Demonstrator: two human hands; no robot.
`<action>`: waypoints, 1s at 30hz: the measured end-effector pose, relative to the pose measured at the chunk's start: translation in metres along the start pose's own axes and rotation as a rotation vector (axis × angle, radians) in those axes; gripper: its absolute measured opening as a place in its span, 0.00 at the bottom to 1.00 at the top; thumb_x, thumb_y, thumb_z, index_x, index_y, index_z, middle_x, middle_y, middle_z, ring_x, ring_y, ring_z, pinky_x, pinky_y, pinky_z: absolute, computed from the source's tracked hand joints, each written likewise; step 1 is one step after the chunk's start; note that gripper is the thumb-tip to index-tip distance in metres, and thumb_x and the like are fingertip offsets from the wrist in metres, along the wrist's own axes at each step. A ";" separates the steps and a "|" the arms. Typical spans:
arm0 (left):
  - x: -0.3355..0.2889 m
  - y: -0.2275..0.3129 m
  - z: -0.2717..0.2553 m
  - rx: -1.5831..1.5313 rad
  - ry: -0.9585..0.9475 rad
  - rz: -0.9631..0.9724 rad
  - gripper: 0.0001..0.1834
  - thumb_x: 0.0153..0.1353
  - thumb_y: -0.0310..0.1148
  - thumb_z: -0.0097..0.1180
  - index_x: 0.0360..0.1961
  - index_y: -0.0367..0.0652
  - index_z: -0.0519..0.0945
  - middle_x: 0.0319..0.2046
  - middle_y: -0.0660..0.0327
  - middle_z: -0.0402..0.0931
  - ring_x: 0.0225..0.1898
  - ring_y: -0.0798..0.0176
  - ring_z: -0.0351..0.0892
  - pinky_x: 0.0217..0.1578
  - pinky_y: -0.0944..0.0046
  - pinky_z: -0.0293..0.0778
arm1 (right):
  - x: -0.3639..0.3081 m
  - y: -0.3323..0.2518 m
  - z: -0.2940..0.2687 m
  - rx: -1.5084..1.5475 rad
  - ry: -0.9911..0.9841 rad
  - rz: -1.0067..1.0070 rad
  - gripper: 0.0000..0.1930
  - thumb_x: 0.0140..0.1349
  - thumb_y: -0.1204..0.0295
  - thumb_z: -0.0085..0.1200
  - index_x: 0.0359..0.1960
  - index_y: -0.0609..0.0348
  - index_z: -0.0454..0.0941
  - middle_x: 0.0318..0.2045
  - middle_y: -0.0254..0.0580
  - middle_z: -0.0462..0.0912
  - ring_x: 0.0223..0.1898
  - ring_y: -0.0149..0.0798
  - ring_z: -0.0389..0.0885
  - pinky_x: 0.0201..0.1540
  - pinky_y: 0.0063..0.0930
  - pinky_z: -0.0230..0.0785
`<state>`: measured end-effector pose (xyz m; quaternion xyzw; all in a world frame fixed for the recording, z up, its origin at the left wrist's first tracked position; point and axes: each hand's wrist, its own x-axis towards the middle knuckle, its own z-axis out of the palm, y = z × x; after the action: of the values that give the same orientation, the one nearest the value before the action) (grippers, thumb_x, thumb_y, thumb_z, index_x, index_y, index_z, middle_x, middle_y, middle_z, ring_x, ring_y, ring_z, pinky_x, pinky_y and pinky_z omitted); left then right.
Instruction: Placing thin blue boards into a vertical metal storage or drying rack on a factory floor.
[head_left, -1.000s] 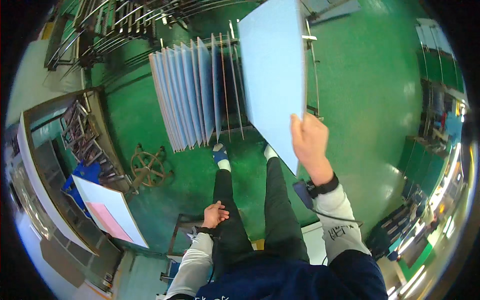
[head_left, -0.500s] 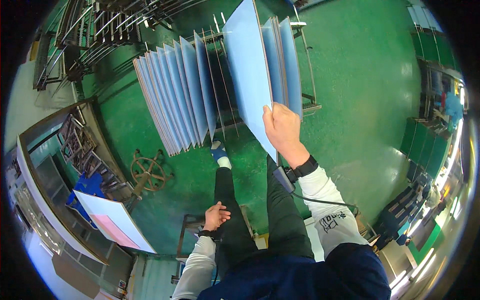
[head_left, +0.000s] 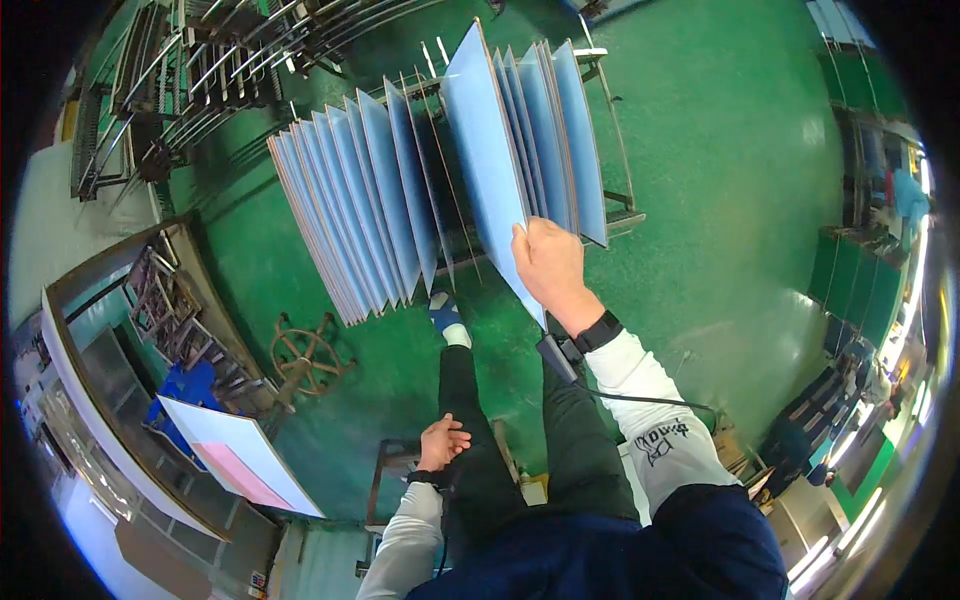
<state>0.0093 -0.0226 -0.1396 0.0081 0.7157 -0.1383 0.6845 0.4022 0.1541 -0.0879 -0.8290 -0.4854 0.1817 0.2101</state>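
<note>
My right hand (head_left: pixel 552 268) is closed on the near edge of a large, thin light-blue panel (head_left: pixel 482 160), thumb on its left face. The panel stands upright and tilted a little, in the gap between two groups of similar panels. To its right are several blue panels (head_left: pixel 578 140) in a rack (head_left: pixel 622 215); to its left is a longer row of panels (head_left: pixel 345 200), on edge and close together. My left hand (head_left: pixel 443 442) hangs by my left thigh, fingers loosely bent and apart, with nothing seen in it.
A spoked handwheel (head_left: pixel 306 355) stands at left, near a white board with a pink patch (head_left: pixel 245 465). Metal racks (head_left: pixel 180 90) fill the far left. Green panels (head_left: pixel 850 285) line the right side. My foot (head_left: pixel 445 315) is close to the left row.
The held panel has moved down and slightly left with my right hand, and more of the panels to its right show. My left hand stays beside my thigh.
</note>
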 end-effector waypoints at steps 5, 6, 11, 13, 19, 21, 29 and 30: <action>0.005 -0.004 0.000 -0.020 -0.031 0.011 0.22 0.70 0.49 0.51 0.41 0.36 0.78 0.25 0.50 0.83 0.19 0.59 0.82 0.17 0.67 0.72 | 0.003 0.001 0.003 0.051 0.037 -0.033 0.14 0.65 0.67 0.51 0.24 0.63 0.73 0.22 0.53 0.78 0.24 0.57 0.78 0.28 0.50 0.70; 0.006 -0.005 0.000 -0.016 -0.026 0.011 0.22 0.70 0.49 0.51 0.40 0.36 0.78 0.25 0.50 0.83 0.19 0.59 0.82 0.17 0.67 0.72 | 0.004 0.002 0.004 0.059 0.043 -0.043 0.13 0.65 0.67 0.50 0.24 0.63 0.73 0.22 0.53 0.78 0.24 0.57 0.78 0.28 0.50 0.71; 0.005 -0.006 0.000 -0.010 -0.013 0.002 0.22 0.70 0.49 0.51 0.39 0.37 0.79 0.25 0.50 0.83 0.19 0.59 0.82 0.17 0.67 0.73 | 0.008 -0.004 0.003 0.060 0.006 -0.042 0.13 0.65 0.67 0.50 0.25 0.63 0.74 0.23 0.53 0.79 0.25 0.56 0.79 0.29 0.50 0.71; 0.005 -0.006 0.002 -0.005 -0.007 0.004 0.22 0.70 0.50 0.51 0.39 0.37 0.79 0.26 0.50 0.83 0.19 0.59 0.82 0.17 0.67 0.73 | 0.009 -0.006 0.003 0.047 -0.006 -0.034 0.13 0.66 0.68 0.49 0.25 0.63 0.74 0.23 0.53 0.79 0.26 0.56 0.79 0.29 0.49 0.71; 0.004 -0.004 0.002 0.002 0.007 0.001 0.22 0.70 0.50 0.51 0.39 0.37 0.79 0.26 0.50 0.83 0.19 0.59 0.81 0.17 0.66 0.72 | 0.003 -0.005 0.005 0.037 -0.020 -0.031 0.14 0.66 0.67 0.49 0.24 0.63 0.74 0.24 0.53 0.79 0.26 0.55 0.80 0.29 0.49 0.72; 0.004 -0.004 0.002 0.003 0.001 -0.003 0.22 0.70 0.50 0.50 0.39 0.37 0.79 0.26 0.50 0.84 0.19 0.59 0.81 0.17 0.66 0.72 | 0.003 -0.006 0.005 0.038 -0.020 -0.036 0.14 0.66 0.67 0.49 0.24 0.63 0.74 0.24 0.53 0.80 0.26 0.55 0.80 0.29 0.49 0.72; 0.004 -0.004 0.003 0.033 0.010 -0.013 0.23 0.71 0.51 0.48 0.39 0.38 0.79 0.26 0.52 0.84 0.20 0.60 0.81 0.17 0.67 0.72 | 0.007 -0.010 0.004 0.019 -0.035 -0.034 0.14 0.66 0.67 0.49 0.24 0.63 0.74 0.24 0.53 0.80 0.26 0.56 0.80 0.30 0.49 0.73; 0.004 -0.005 0.002 0.027 0.002 -0.009 0.23 0.71 0.51 0.49 0.39 0.38 0.79 0.26 0.52 0.84 0.20 0.61 0.81 0.17 0.67 0.72 | 0.006 -0.010 0.006 0.021 -0.035 -0.038 0.14 0.66 0.67 0.49 0.24 0.63 0.74 0.24 0.53 0.80 0.26 0.56 0.80 0.30 0.48 0.73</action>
<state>0.0098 -0.0284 -0.1425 0.0140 0.7145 -0.1509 0.6830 0.3949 0.1648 -0.0886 -0.8141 -0.5028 0.1971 0.2137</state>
